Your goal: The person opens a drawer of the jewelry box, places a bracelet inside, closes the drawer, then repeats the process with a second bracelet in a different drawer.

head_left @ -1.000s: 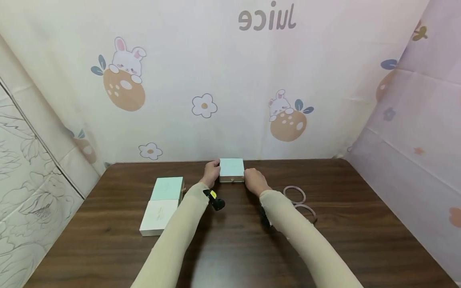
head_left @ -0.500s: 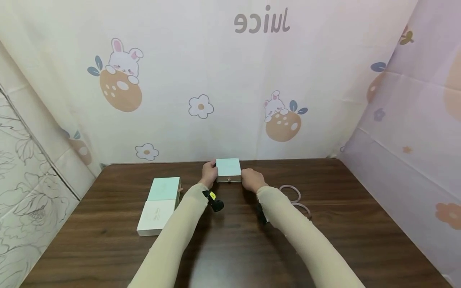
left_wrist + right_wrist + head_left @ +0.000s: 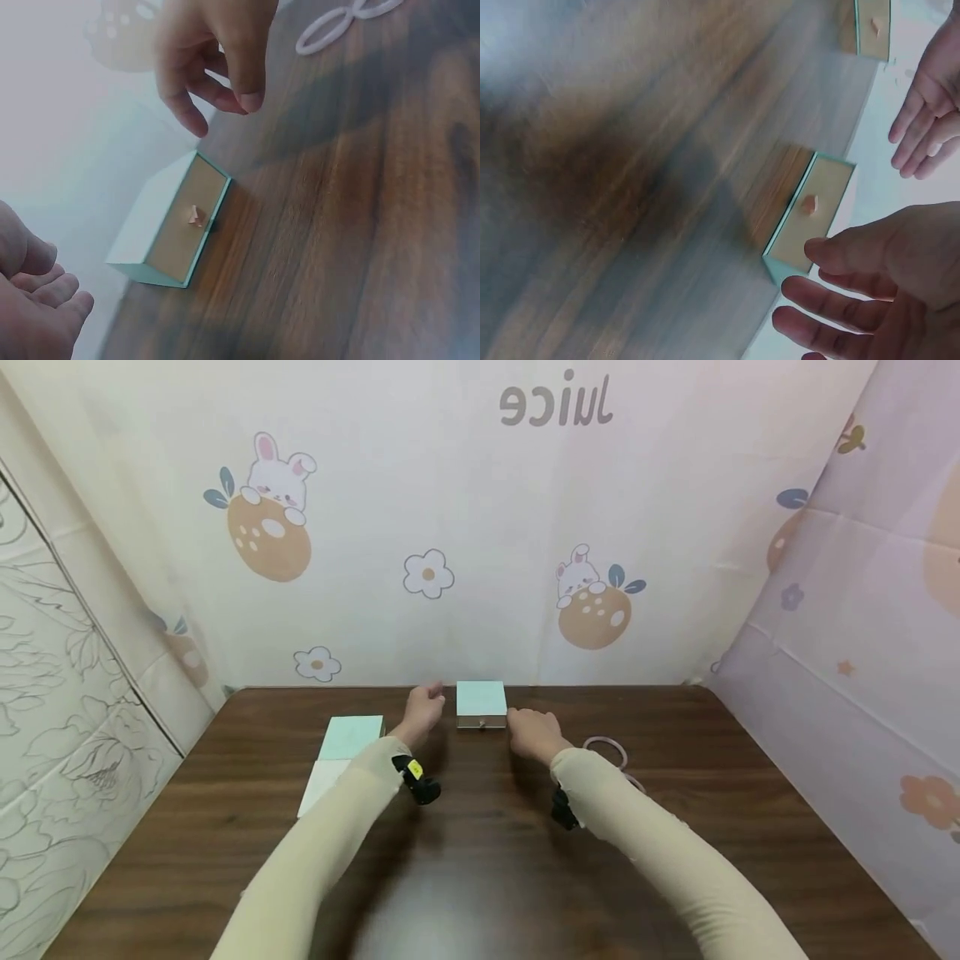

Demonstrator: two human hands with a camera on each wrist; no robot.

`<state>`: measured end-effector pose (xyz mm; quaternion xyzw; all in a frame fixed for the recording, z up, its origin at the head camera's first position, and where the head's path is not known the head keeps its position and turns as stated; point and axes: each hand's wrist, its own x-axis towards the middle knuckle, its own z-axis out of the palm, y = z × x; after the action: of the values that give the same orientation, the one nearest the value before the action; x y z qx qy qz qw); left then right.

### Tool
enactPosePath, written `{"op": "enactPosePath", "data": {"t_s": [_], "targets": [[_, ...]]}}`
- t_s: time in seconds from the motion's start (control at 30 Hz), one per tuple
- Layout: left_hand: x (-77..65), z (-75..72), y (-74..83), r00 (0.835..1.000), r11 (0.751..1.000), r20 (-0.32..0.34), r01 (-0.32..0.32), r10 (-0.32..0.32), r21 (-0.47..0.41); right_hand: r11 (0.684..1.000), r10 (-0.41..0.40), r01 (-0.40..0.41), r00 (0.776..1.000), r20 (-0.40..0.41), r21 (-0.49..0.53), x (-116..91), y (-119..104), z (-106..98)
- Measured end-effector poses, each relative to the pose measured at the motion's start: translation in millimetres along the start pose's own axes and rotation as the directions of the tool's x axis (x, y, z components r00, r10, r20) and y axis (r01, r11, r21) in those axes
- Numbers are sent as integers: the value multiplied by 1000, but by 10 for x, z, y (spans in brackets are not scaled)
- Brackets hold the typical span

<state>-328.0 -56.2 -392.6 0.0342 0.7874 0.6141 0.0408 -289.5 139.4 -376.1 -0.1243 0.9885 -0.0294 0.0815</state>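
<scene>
A small mint drawer box [image 3: 482,698] stands at the back edge of the table; its tan front [image 3: 187,217] carries a little pinkish pull tab [image 3: 810,204]. To its left is my left hand [image 3: 422,708], apart from it, with fingers relaxed and holding nothing. My right hand [image 3: 536,735] hovers close by the box's right side, its fingers loosely bent. In the left wrist view a gap shows between this right hand [image 3: 217,60] and the box. Both palms face the box from either side.
Left on the table lie a mint box [image 3: 352,737] and a white box [image 3: 321,777], touching, partly covered by my left sleeve. Two pinkish rings [image 3: 606,741] lie beyond my right forearm. A printed curtain [image 3: 480,527] hangs right behind the table's back edge.
My left hand has come off the mint drawer box and moved left. My right hand has eased away from its right side. The box stays at the back edge.
</scene>
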Motion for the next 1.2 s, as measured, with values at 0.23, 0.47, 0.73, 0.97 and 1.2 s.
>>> {"op": "enactPosePath", "data": {"t_s": [0.23, 0.47, 0.73, 0.97, 1.2], "targets": [[-292, -308, 86, 998, 999, 65, -27, 25, 23, 995, -101, 103, 991, -89, 18, -122, -153, -8], [-699, -624, -26, 993, 995, 78, -93, 89, 45, 981, -192, 196, 966, -171, 6, -246, -442, 52], [-1085, -940, -274, 982, 979, 37, -187, 184, 80, 960, -277, 281, 945, -173, 0, -319, -706, 184], [-1295, -1225, -472, 969, 956, -40, -235, 245, 178, 947, -317, 321, 940, -126, 15, -326, -965, 257], [-1427, -1465, -667, 990, 948, -24, -125, 138, 292, 940, -340, 342, 937, -80, 1, -327, -1226, 361]]}}
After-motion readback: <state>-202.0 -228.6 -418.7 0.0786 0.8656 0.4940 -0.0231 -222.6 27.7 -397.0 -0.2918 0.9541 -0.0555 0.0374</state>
